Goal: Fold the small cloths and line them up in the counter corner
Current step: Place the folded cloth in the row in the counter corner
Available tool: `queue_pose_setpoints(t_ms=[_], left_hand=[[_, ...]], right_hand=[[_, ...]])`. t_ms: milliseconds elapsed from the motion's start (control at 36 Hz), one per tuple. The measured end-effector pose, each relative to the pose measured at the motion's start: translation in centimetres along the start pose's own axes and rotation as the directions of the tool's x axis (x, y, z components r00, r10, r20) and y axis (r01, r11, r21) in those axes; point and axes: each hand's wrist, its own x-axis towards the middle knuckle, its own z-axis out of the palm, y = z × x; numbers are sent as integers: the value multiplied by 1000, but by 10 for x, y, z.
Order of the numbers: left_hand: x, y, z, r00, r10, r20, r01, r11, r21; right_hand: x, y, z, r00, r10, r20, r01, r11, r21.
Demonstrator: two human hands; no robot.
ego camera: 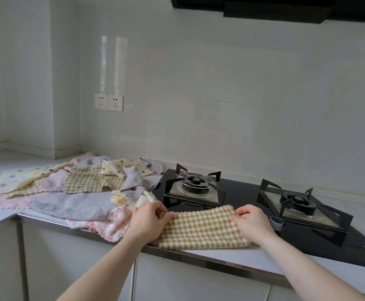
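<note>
A green-and-cream checked cloth (203, 229) lies flat at the counter's front edge, partly over the black hob. My left hand (149, 218) pinches its far left corner. My right hand (252, 222) pinches its far right corner. To the left sprawls a loose pile of unfolded cloths (73, 187): grey, pink flowered, cream dotted and another checked one. The counter corner (25, 161) lies behind the pile, by the wall.
A black glass gas hob (253, 205) with two burners fills the counter on the right; a round knob (276, 222) sits just right of my right hand. Two wall sockets (108, 102) are above the pile. The steel counter edge (199, 258) runs below the cloth.
</note>
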Motion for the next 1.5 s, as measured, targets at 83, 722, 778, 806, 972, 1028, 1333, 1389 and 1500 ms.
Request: queue_pose_setpoints(t_ms=[83, 722, 778, 806, 972, 1028, 1333, 1389, 1500], left_hand=[[-1, 1, -1, 1000, -10, 7, 10, 999, -32], [-1, 6, -6, 992, -122, 23, 124, 984, -130], [-1, 5, -6, 992, -123, 24, 126, 983, -136], [0, 6, -6, 992, -123, 24, 125, 982, -140], [1, 4, -5, 991, -136, 6, 135, 973, -185], [2, 3, -5, 990, -138, 12, 138, 970, -198], [-3, 7, -9, 988, -111, 109, 135, 961, -242], [-3, 8, -10, 986, -103, 133, 132, 963, -237], [-3, 7, -10, 985, -81, 151, 116, 962, -247]], right_hand=[[5, -8, -8, 999, 33, 8, -33, 995, 92], [-17, -85, 52, 962, -65, 265, -50, 913, 405], [-23, -89, 61, 948, -89, 307, -49, 908, 416], [-26, -92, 65, 940, -96, 329, -56, 904, 424], [-38, -92, 85, 920, -127, 370, -26, 924, 381], [-40, -89, 88, 904, -135, 406, -28, 928, 372], [-17, -55, 56, 983, -145, 114, 111, 958, 263], [-15, -44, 55, 979, -117, 167, 76, 969, 234], [-14, -34, 57, 960, -68, 272, 6, 975, 222]])
